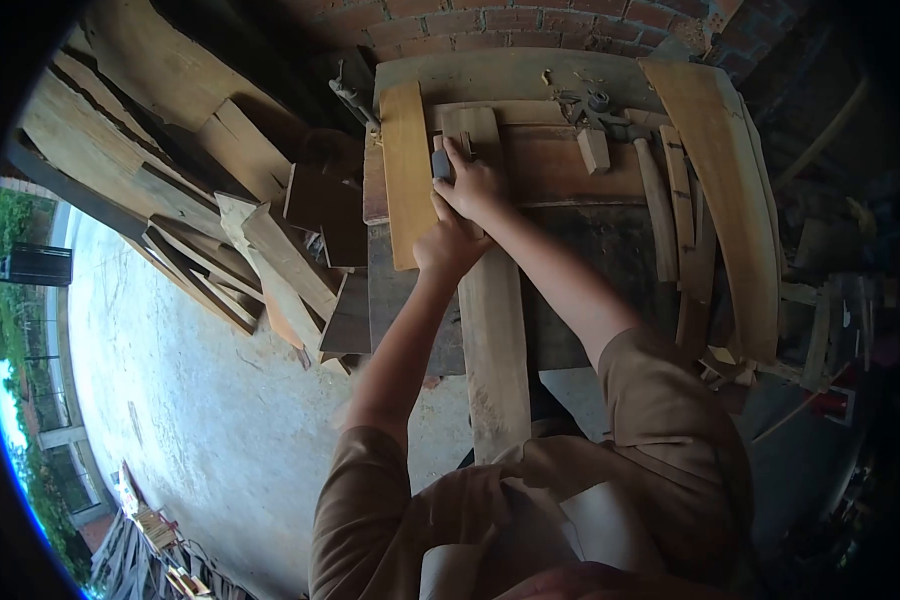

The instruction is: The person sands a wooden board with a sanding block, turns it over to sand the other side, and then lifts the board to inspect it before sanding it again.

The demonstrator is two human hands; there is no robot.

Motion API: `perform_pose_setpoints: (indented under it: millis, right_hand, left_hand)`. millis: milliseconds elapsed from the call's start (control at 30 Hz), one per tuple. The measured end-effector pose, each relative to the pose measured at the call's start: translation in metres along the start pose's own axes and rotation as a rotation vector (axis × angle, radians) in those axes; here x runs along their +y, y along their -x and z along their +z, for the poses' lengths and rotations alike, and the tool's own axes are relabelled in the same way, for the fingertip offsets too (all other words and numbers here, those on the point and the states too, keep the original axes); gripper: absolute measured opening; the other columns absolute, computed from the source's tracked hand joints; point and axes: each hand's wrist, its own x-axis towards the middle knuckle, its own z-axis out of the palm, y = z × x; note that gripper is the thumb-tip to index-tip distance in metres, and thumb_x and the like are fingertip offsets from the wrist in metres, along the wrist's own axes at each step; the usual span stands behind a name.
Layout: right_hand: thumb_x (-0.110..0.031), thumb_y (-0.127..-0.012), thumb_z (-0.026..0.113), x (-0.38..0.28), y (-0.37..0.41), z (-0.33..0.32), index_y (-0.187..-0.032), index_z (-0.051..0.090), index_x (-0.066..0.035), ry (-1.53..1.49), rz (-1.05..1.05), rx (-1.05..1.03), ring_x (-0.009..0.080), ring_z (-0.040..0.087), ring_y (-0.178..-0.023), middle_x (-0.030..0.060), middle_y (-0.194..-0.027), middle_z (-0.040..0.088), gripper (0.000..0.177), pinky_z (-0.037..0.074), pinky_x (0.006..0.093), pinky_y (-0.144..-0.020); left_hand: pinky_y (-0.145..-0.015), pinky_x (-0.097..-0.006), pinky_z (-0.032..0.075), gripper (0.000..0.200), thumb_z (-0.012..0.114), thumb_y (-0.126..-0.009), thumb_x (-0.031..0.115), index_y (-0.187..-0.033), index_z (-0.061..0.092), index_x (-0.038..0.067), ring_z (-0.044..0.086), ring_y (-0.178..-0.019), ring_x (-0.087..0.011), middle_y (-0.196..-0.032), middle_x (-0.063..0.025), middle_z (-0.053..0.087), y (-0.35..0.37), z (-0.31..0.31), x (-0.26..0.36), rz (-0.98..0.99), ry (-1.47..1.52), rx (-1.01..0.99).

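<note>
Planing stroke likely | right hand (477,183) is clamping dark tool (441,165) on plank (496,340) | left hand (450,240) is curling closed just behind | next push needing even pressure

Open-sided woodworking workshop, seen from above.
Rough-sawn brown planks (170,130) piled on a bare concrete floor (170,380); a red brick wall (490,20) behind a worn wooden workbench (560,75) carrying a long pale board (495,340), a small dark hand tool (440,165) and curved pale timber pieces (730,190).
</note>
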Motion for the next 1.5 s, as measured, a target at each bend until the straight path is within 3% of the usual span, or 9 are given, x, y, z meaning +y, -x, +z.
perform_pose_setpoints:
  millis: [233, 367, 600, 800, 900, 1067, 1233, 1333, 1500]
  right_hand:
    - [-0.046, -0.072, 0.062, 0.008, 0.267, 0.027, -0.139, 0.022, -0.026, -0.006, -0.05, 0.015, 0.0327, 0.059, -0.058, 0.0221, -0.078, 0.054, 0.08, 0.049, 0.0398, -0.05]
    - [-0.045, -0.071, 0.063, 0.011, 0.307, 0.029, -0.138, 0.026, -0.025, -0.096, -0.028, 0.036, 0.0323, 0.06, -0.058, 0.0219, -0.079, 0.055, 0.079, 0.049, 0.0388, -0.049]
    - [-0.045, -0.073, 0.061, 0.019, 0.15, 0.011, -0.137, 0.024, -0.031, -0.032, 0.081, 0.01, 0.0347, 0.061, -0.068, 0.0198, -0.081, 0.057, 0.076, 0.05, 0.0436, -0.06]
    - [-0.046, -0.074, 0.059, 0.037, -0.062, -0.022, -0.137, 0.025, -0.026, -0.105, 0.072, 0.075, 0.034, 0.062, -0.081, 0.0198, -0.095, 0.061, 0.075, 0.05, 0.0433, -0.071]
    - [-0.047, -0.074, 0.058, 0.047, -0.081, -0.026, -0.137, 0.027, -0.024, -0.025, 0.035, 0.051, 0.0348, 0.062, -0.082, 0.02, -0.097, 0.061, 0.073, 0.05, 0.0447, -0.073]
    - [-0.048, -0.075, 0.057, 0.04, -0.003, -0.014, -0.138, 0.022, -0.029, 0.031, 0.101, 0.003, 0.0339, 0.061, -0.083, 0.0178, -0.093, 0.06, 0.075, 0.05, 0.043, -0.072]
    - [-0.048, -0.077, 0.057, 0.029, 0.181, 0.005, -0.139, 0.019, -0.029, -0.021, 0.038, -0.032, 0.0354, 0.06, -0.07, 0.0202, -0.083, 0.056, 0.075, 0.049, 0.0435, -0.059]
    - [-0.056, -0.066, 0.064, 0.025, 0.281, 0.017, -0.138, 0.024, -0.026, -0.023, -0.027, 0.067, 0.0359, 0.061, -0.063, 0.021, -0.079, 0.055, 0.088, 0.049, 0.0419, -0.051]
    - [-0.051, -0.067, 0.066, 0.028, 0.29, 0.007, -0.138, 0.025, -0.026, -0.058, 0.08, -0.091, 0.0329, 0.062, -0.072, 0.017, -0.084, 0.057, 0.086, 0.049, 0.0397, -0.059]
  left_hand:
    - [-0.038, -0.0336, 0.046, 0.122, 0.063, -0.059, 0.063, -0.133, 0.002, -0.013, 0.06, -0.046, -0.0213, -0.056, -0.0093, 0.06, 0.244, 0.092, -0.042, 0.045, -0.053, -0.188]
    - [-0.036, -0.0318, 0.044, 0.12, 0.062, -0.059, 0.062, -0.133, 0.005, -0.014, 0.058, -0.043, -0.0171, -0.054, -0.007, 0.059, 0.274, 0.11, -0.05, 0.078, -0.066, -0.204]
    - [-0.037, -0.034, 0.046, 0.124, 0.065, -0.056, 0.064, -0.134, 0.003, -0.01, 0.06, -0.045, -0.0229, -0.054, -0.0091, 0.059, 0.124, 0.058, -0.016, 0.12, -0.091, -0.054]
    - [-0.057, -0.0378, 0.051, 0.121, 0.059, -0.06, 0.069, -0.134, 0.004, -0.01, 0.065, -0.07, -0.0279, -0.08, -0.0172, 0.065, -0.072, -0.012, 0.032, 0.092, -0.086, -0.045]
    - [-0.049, -0.0332, 0.049, 0.121, 0.054, -0.062, 0.072, -0.134, 0.004, -0.012, 0.064, -0.06, -0.022, -0.076, -0.0127, 0.065, -0.081, -0.008, 0.05, 0.068, -0.197, -0.02]
    - [-0.045, -0.0339, 0.048, 0.119, 0.056, -0.064, 0.067, -0.133, 0.003, -0.013, 0.063, -0.057, -0.024, -0.068, -0.0124, 0.064, -0.005, 0.01, 0.037, 0.082, -0.094, -0.041]
    - [-0.042, -0.0356, 0.048, 0.122, 0.058, -0.062, 0.066, -0.131, 0.0, -0.015, 0.062, -0.052, -0.0259, -0.06, -0.0131, 0.061, 0.157, 0.067, -0.003, 0.083, -0.083, -0.15]
    - [-0.043, -0.0336, 0.049, 0.12, 0.062, -0.061, 0.062, -0.132, 0.004, -0.015, 0.061, -0.051, -0.0224, -0.062, -0.0102, 0.062, 0.249, 0.09, -0.022, 0.057, -0.076, -0.291]
    - [-0.039, -0.032, 0.047, 0.114, 0.06, -0.063, 0.062, -0.128, 0.012, -0.018, 0.06, -0.047, -0.0204, -0.057, -0.0073, 0.06, 0.261, 0.105, -0.024, 0.143, -0.121, -0.243]
